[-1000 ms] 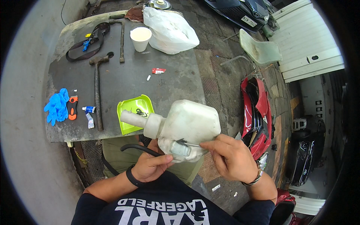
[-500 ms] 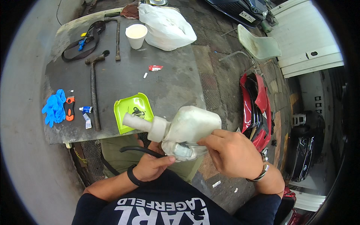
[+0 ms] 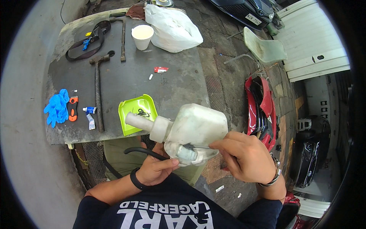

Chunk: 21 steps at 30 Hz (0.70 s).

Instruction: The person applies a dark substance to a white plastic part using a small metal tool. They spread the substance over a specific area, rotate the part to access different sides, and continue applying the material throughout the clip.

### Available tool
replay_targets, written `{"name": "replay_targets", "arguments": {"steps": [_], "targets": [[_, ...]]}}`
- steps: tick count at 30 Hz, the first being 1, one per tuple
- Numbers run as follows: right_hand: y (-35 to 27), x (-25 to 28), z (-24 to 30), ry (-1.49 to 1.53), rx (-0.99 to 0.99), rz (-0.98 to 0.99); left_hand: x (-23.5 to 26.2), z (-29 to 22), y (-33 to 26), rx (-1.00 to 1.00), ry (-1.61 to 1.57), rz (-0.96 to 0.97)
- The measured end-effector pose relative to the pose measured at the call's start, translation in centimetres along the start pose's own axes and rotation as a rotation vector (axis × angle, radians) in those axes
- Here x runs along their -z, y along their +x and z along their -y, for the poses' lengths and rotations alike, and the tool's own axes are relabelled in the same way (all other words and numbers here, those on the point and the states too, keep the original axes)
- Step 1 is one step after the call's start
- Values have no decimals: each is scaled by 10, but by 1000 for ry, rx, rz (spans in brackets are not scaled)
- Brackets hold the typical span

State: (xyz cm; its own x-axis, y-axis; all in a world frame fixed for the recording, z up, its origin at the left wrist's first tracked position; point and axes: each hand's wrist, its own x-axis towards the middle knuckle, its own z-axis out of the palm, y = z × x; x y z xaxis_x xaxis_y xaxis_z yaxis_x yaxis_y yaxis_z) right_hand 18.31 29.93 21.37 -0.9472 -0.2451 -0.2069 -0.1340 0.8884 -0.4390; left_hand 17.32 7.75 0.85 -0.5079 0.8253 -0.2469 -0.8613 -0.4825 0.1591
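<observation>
A cloudy white plastic reservoir tank (image 3: pixel 194 128) with a long filler neck pointing left is held over my lap. My left hand (image 3: pixel 155 168) supports it from below, next to a black hose (image 3: pixel 143 151) that curves under the tank. My right hand (image 3: pixel 246 154) grips a thin metal tool (image 3: pixel 196 146) whose tip lies against the tank's lower fitting, a short round spout.
A dark worktable (image 3: pixel 126 80) holds a lime green tray (image 3: pixel 137 112), a hammer (image 3: pixel 98 91), a blue glove (image 3: pixel 57 107), an orange knife, a small tube, a paper cup (image 3: pixel 142 36), a white plastic bag (image 3: pixel 171 26) and a black strap. Red body panels (image 3: pixel 261 107) and a pale chair stand right.
The tank has been tilted and shifted slightly right. My right hand first covered the tank's side, then drew back to hold the thin tool at the fitting.
</observation>
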Motion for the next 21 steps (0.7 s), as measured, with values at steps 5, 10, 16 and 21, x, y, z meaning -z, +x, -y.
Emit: {"name": "replay_targets", "arguments": {"steps": [5,10,16,21], "targets": [[-9,-7,0,22,17,-79,2,1,-1,-23,30,5],[-19,-21,-3,87,25,-154,-1,-2,-2,-20,1,-16],[-23,-45,-9,99,41,-218,-3,-3,-3,-14,-28,-10],[-25,-51,-13,59,53,-252,-4,-5,-4,-16,-28,-21]]}}
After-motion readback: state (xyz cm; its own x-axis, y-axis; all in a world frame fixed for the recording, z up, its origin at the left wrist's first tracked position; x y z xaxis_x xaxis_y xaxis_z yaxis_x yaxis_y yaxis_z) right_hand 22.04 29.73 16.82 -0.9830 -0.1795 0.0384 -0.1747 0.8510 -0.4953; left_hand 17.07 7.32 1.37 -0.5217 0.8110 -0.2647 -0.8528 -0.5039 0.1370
